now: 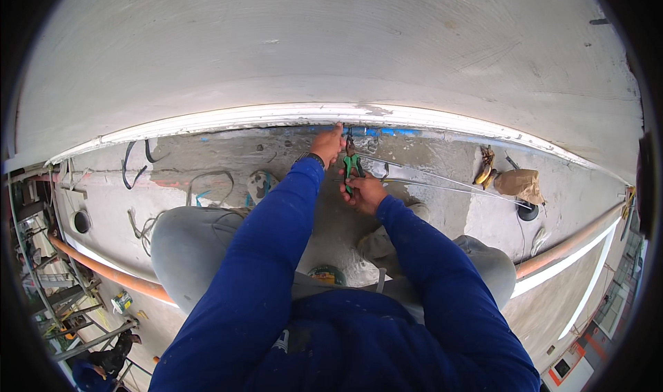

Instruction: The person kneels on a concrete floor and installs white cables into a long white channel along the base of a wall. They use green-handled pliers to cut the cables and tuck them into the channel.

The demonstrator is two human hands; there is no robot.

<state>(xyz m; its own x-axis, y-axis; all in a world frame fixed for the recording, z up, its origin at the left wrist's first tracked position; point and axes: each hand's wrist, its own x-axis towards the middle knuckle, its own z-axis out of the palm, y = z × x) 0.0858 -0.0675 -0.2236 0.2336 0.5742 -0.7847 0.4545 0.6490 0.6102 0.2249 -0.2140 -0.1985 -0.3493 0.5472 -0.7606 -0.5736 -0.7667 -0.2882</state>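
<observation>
My right hand (362,192) grips a pair of pliers (352,165) by its green handles. The dark jaws point up toward the lower edge of a white ridged trim strip (276,114) that runs along the foot of a grey wall (331,47). Just left of the jaws, my left hand (327,145) is closed, with one digit reaching up to that edge; whatever its fingers hold is hidden. Thin metal rods (449,185) extend from beside the pliers to the right across the concrete floor. Blue patches (390,132) show under the strip.
To the right lie a brown paper bag (518,183), yellowish gloves (485,168) and a black round object (527,212). Dark cable (128,164) curves at left. A small tub (327,275) stands between my legs. Behind runs an orange rail (110,271); scaffolding and another person (97,371) are beyond.
</observation>
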